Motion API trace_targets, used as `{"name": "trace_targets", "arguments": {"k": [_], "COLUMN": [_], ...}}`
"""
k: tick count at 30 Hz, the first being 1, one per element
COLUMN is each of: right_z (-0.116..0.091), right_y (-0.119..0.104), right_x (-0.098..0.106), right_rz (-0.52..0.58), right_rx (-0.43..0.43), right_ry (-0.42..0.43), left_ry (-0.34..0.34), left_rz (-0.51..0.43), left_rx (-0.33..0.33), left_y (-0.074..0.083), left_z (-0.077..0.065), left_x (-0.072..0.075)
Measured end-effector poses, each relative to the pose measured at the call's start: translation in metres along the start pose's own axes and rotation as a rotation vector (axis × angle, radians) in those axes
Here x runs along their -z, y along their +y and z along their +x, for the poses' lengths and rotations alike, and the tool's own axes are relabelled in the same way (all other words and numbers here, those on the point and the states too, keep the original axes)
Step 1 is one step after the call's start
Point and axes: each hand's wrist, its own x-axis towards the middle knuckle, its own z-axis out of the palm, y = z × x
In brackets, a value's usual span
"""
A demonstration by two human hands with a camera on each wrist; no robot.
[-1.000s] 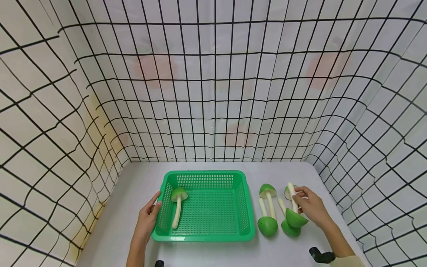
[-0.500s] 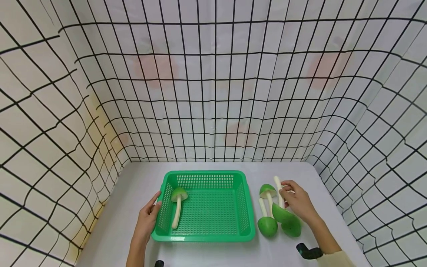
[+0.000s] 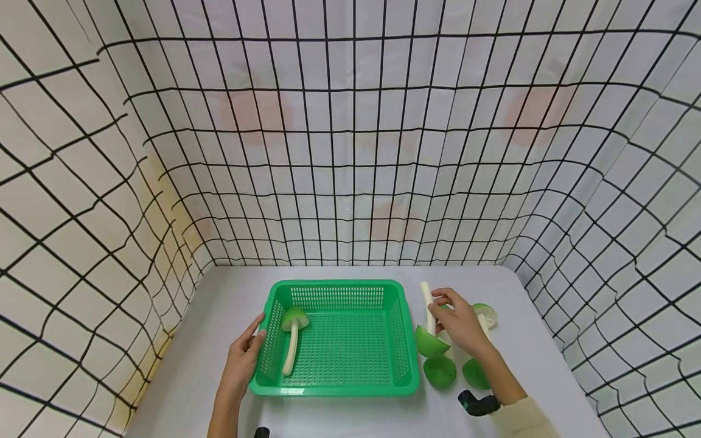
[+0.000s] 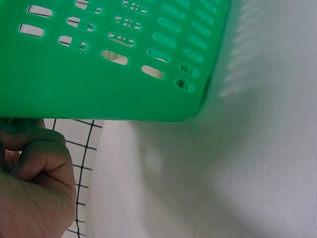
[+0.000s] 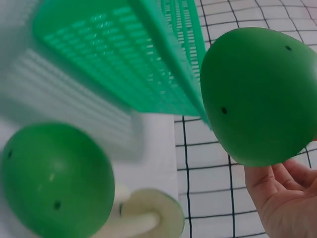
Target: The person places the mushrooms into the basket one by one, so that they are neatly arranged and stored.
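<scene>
My right hand (image 3: 457, 319) pinches the pale stem of a toy mushroom (image 3: 431, 342), cap toward me, beside the basket's right rim. Its green cap (image 5: 262, 96) with black dots fills much of the right wrist view and hides the stem there. At the left rim of the green plastic basket (image 3: 408, 356), my left hand (image 3: 244, 359) grips the edge; in the left wrist view its fingers (image 4: 44, 161) curl up at the rim. Inside the basket, one mushroom (image 3: 294, 319) lies along the left side.
More green-capped mushrooms lie on the white table right of the basket: one near cap (image 3: 440, 372), another near cap (image 3: 476, 374), and a farther one (image 3: 485, 315), partly covered by my right arm. Black netting (image 3: 353, 194) over white cloth surrounds the table at the back and sides.
My right hand has lifted the mushroom from the right-hand group and carried it left, over the other mushrooms, to the basket's right rim. The left hand has stayed in place.
</scene>
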Motion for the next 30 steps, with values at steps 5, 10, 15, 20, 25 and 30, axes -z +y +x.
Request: {"name": "trace_targets", "arguments": {"k": [5,10,15,20,25,30], "right_z": [0.004,0.008,0.009,0.011,0.013,0.015], "right_y": [-0.009,-0.016,-0.020,-0.017,-0.019,-0.025], "right_x": [-0.012,-0.026,-0.040,-0.051,-0.057,-0.065], "right_rz": [0.020,0.075,0.115,0.165,0.189,0.179], "right_rx": [0.004,0.013,-0.007,-0.024,-0.001,-0.003], "right_ry": [-0.016,-0.042,-0.047,-0.063,-0.073,-0.078], "left_ry": [-0.014,-0.009,0.007,0.021,0.027,0.019], "left_rz": [-0.008,-0.009,0.012,0.019,0.022,0.022], "left_rx": [-0.002,-0.009,-0.032,-0.033,-0.038,-0.027], "left_y": [0.017,0.004,-0.010,-0.011,-0.010,-0.010], "left_z": [-0.011,-0.003,0.004,0.002,0.002,0.004], "left_x": [0.001,0.001,0.000,-0.002,-0.001,-0.001]}}
